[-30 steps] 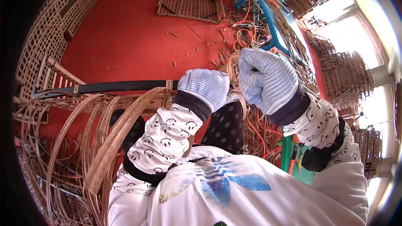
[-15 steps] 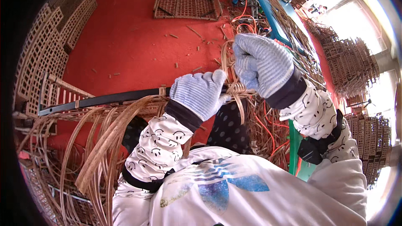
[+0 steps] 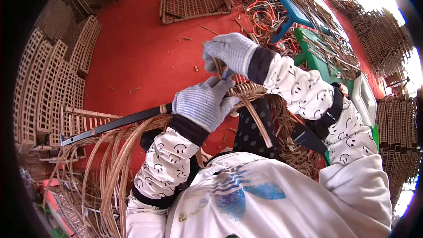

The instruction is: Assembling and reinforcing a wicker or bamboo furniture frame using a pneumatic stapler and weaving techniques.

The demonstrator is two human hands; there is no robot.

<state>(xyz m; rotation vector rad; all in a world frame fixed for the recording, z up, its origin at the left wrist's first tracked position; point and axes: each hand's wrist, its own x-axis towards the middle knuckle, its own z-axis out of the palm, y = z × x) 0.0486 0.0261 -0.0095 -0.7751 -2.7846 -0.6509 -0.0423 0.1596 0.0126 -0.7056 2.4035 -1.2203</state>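
Note:
Both my hands wear pale blue-grey knitted gloves. My left hand (image 3: pixel 200 105) is closed around the rim of a rattan frame lying across my lap, its thumb and forefinger at a strip. A black flat bar (image 3: pixel 119 120) runs along that rim to the left. Just above it, my right hand (image 3: pixel 231 55) is closed on a brown rattan strip (image 3: pixel 219 68), which runs down to the left fingertips. Right of my left hand, the rim has a tightly wound stretch (image 3: pixel 246 89). A loose strip end (image 3: pixel 260 128) hangs from it over my dotted trouser leg.
Long rattan strands (image 3: pixel 116 167) curve down at the left. Stacked woven panels (image 3: pixel 42 92) stand farther left. A rattan tray (image 3: pixel 196 1) lies on the red floor. At the right are a blue table (image 3: pixel 286 0), a green stool (image 3: pixel 315 59), orange cord (image 3: pixel 260 26) and strip scraps.
My right hand has moved left and slightly up, now above the left hand with the strip. The view has shifted, showing more of the green stool.

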